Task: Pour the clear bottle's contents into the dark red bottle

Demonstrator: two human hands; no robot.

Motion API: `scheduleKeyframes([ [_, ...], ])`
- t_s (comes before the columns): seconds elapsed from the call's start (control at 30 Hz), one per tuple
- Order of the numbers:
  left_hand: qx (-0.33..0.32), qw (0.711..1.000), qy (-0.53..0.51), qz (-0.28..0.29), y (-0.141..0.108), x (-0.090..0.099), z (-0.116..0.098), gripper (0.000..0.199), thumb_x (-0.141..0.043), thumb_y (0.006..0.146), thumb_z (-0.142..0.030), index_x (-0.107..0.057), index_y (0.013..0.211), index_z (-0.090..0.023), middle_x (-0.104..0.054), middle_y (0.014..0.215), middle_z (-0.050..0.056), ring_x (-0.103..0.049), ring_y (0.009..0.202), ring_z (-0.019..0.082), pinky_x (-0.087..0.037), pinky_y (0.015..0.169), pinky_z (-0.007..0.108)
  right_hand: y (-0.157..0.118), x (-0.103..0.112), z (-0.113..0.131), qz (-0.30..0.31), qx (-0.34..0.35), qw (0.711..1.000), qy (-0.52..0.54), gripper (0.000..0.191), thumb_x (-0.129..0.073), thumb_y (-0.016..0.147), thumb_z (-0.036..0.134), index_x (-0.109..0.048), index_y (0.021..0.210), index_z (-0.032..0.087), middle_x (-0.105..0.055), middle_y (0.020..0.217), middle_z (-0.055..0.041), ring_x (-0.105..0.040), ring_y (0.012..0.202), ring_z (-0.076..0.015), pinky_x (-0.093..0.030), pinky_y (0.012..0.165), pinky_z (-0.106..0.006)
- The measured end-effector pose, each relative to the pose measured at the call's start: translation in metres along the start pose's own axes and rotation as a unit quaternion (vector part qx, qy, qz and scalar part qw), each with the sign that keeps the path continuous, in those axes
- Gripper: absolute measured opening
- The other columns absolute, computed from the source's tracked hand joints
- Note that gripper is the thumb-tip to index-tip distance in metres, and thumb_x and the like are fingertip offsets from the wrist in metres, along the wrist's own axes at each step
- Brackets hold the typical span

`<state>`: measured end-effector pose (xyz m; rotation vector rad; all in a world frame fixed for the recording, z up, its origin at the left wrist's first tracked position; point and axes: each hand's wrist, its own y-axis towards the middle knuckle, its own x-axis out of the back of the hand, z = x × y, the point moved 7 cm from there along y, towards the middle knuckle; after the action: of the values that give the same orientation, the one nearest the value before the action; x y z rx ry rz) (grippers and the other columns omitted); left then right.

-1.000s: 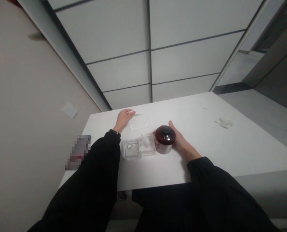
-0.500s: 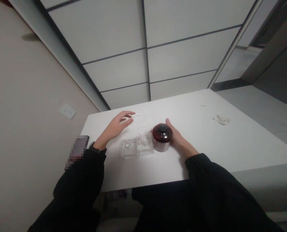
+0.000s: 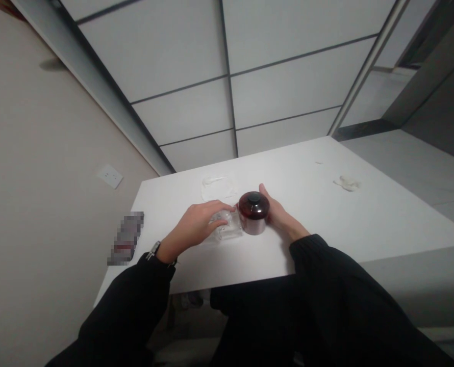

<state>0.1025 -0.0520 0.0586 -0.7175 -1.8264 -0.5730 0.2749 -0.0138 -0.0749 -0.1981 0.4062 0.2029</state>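
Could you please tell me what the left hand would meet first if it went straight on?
The left hand would probably meet the dark red jar first, just past its fingertips, though depth is hard to judge from this view.

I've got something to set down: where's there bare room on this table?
The widest bare stretch of the white table lies between the right hand and the crumpled white scrap. A smaller patch sits left of the white sheet. It's crowded where the left hand covers the clear tray against the dark red jar.
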Motion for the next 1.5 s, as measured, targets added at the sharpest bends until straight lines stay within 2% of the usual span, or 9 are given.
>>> scheduleKeyframes([
  [0.17,0.013,1.0,0.0,-0.015,0.003,0.002,0.002,0.02,-0.07,0.096,-0.031,-0.07,0.116,-0.025,-0.078,0.118,0.003,-0.073,0.109,0.024,-0.054,0.096,0.037,-0.001,-0.001,-0.002,-0.012,-0.014,1.0,0.016,0.077,-0.055,0.077,0.096,-0.077,0.088,0.022,-0.08,0.087,-0.0099,-0.071,0.1,-0.0335,-0.056,0.096,-0.047],
  [0.33,0.099,0.994,0.026,-0.029,0.007,0.0,0.007,0.031,-0.08,0.087,-0.047,-0.067,0.098,-0.021,-0.077,0.099,0.005,-0.073,0.09,0.026,-0.055,0.081,0.037,-0.001,0.003,-0.002,-0.031,-0.017,0.999,0.006,0.075,-0.058,0.076,0.095,-0.074,0.08,0.021,-0.077,0.076,-0.0097,-0.071,0.093,-0.0331,-0.056,0.093,-0.047],
  [0.53,0.02,0.998,-0.066,0.015,-0.002,0.005,-0.012,0.06,-0.07,0.092,-0.028,-0.047,0.148,-0.023,-0.065,0.145,0.011,-0.062,0.135,0.029,-0.049,0.113,0.043,-0.002,0.003,-0.002,-0.03,-0.03,0.999,-0.005,0.081,-0.051,0.079,0.096,-0.076,0.084,0.02,-0.077,0.076,-0.0115,-0.072,0.092,-0.0339,-0.057,0.091,-0.048],
  [0.63,0.034,0.995,-0.091,0.016,-0.007,0.01,-0.009,0.062,-0.057,0.096,-0.018,-0.039,0.155,-0.027,-0.07,0.135,0.007,-0.069,0.121,0.023,-0.053,0.107,0.04,-0.002,-0.002,-0.001,-0.014,-0.03,0.999,0.006,0.081,-0.051,0.08,0.096,-0.076,0.084,0.019,-0.079,0.08,-0.0121,-0.073,0.092,-0.0333,-0.057,0.091,-0.047],
  [0.77,0.068,0.997,-0.04,-0.014,-0.008,0.011,-0.001,0.066,-0.068,0.093,-0.029,-0.043,0.154,-0.025,-0.073,0.116,0.007,-0.072,0.104,0.025,-0.057,0.099,0.043,-0.004,-0.004,0.002,-0.005,-0.018,1.0,0.014,0.079,-0.052,0.079,0.096,-0.077,0.087,0.021,-0.079,0.08,-0.0091,-0.073,0.093,-0.0322,-0.057,0.093,-0.046],
  [0.93,-0.013,0.998,-0.055,-0.004,-0.009,0.007,-0.015,0.071,-0.057,0.097,-0.021,-0.031,0.162,-0.027,-0.049,0.162,0.012,-0.058,0.139,0.026,-0.046,0.12,0.045,-0.005,-0.003,0.002,-0.007,-0.023,1.0,-0.001,0.083,-0.049,0.08,0.097,-0.077,0.087,0.019,-0.076,0.073,-0.0114,-0.073,0.09,-0.034,-0.057,0.089,-0.048],
  [1.13,0.056,0.998,-0.008,-0.028,-0.009,0.011,-0.004,0.068,-0.065,0.094,-0.025,-0.041,0.158,-0.027,-0.074,0.111,0.005,-0.07,0.092,0.022,-0.058,0.093,0.04,-0.004,0.001,-0.002,-0.014,-0.032,0.999,0.0,0.082,-0.05,0.08,0.097,-0.076,0.088,0.02,-0.079,0.081,-0.0119,-0.072,0.09,-0.0337,-0.056,0.089,-0.047],
  [1.33,-0.036,0.998,-0.056,-0.012,-0.008,0.006,-0.017,0.072,-0.056,0.098,-0.02,-0.029,0.164,-0.03,-0.044,0.165,0.011,-0.053,0.144,0.027,-0.045,0.121,0.047,-0.003,0.001,-0.003,-0.004,-0.031,1.0,-0.001,0.084,-0.047,0.079,0.098,-0.076,0.089,0.02,-0.078,0.081,-0.012,-0.072,0.093,-0.0342,-0.056,0.091,-0.048],
  [1.5,0.0,0.999,-0.037,-0.031,-0.009,0.009,-0.008,0.077,-0.063,0.098,-0.026,-0.027,0.165,-0.033,-0.051,0.159,0.011,-0.068,0.107,0.021,-0.055,0.104,0.042,-0.003,0.001,-0.003,-0.009,-0.026,1.0,-0.007,0.084,-0.047,0.078,0.099,-0.076,0.09,0.02,-0.077,0.078,-0.0122,-0.072,0.093,-0.0356,-0.056,0.091,-0.05],
])
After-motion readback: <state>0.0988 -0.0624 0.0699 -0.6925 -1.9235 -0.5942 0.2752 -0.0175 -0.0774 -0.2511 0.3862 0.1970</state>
